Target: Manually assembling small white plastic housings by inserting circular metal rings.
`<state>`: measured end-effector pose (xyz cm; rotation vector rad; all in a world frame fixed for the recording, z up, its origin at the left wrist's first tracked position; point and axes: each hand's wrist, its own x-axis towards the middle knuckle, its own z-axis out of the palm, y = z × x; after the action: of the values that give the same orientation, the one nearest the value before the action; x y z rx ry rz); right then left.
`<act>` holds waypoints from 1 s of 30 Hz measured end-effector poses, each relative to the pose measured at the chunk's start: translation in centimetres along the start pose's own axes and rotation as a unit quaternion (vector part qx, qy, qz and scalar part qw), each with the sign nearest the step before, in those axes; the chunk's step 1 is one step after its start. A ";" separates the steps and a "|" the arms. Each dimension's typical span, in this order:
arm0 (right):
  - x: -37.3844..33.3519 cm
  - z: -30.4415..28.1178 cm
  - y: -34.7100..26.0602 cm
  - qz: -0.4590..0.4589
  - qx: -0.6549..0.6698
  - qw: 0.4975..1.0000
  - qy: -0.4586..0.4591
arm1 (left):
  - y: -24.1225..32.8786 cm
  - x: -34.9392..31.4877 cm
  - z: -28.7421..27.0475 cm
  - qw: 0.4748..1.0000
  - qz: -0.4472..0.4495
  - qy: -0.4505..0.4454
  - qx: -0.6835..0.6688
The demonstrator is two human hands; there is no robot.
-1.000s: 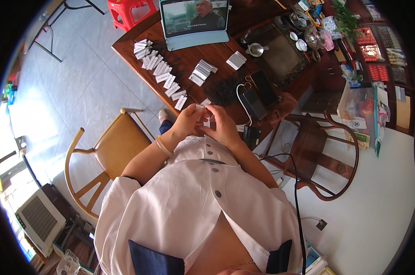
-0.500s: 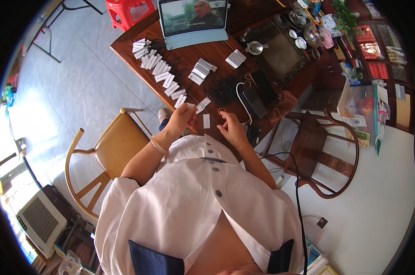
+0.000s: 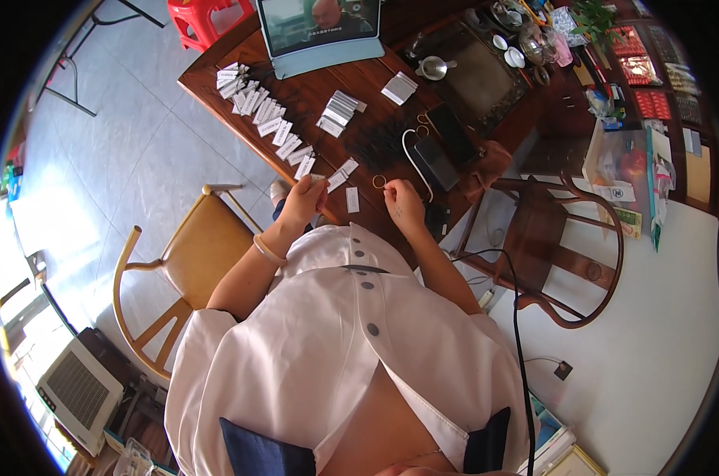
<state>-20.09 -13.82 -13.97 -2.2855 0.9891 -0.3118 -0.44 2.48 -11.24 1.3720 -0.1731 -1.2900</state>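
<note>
My left hand point(image 3: 301, 201) is closed in a pinch at the table's near edge, with a small pale tag point(image 3: 318, 178) between thumb and fingers. Across from it, my right hand point(image 3: 405, 206) has its fingertips pinched at the rim of a thin gold-coloured ring point(image 3: 374, 182). Between the hands lie a single white tag point(image 3: 352, 199) and a few overlapping tags point(image 3: 343, 173). A long row of white tags with black cords point(image 3: 269, 125) runs along the table's left edge. Beyond my right hand spreads a pile of black cords point(image 3: 375, 146).
Farther back are two stacks of tags point(image 3: 339, 113) and a tablet point(image 3: 322, 28) in a light blue case. To the right lie a dark phone point(image 3: 436, 163), a white cable and a brown pouch point(image 3: 488, 165). Chairs point(image 3: 205, 258) stand at both sides.
My right hand has turned and shifted slightly right, its fingers now drawn together, with the ring held farther out. My left hand has moved a little left. The whole view has shifted slightly.
</note>
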 end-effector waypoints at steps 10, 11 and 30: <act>4.4 1.5 -0.4 0.065 -0.150 0.986 -0.038 | -0.6 0.3 -0.1 1.000 -0.009 0.009 -0.011; 4.5 1.5 -0.1 0.058 -0.154 0.986 -0.037 | -0.6 0.3 -0.2 1.000 -0.008 0.010 -0.011; 3.6 0.1 -0.2 0.011 -0.093 0.995 0.044 | 0.4 0.0 0.3 0.998 0.035 0.040 0.034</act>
<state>-17.47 -16.27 -14.00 -2.4444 1.1287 -0.3267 -0.44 2.14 -10.82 1.4604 -0.2108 -1.1787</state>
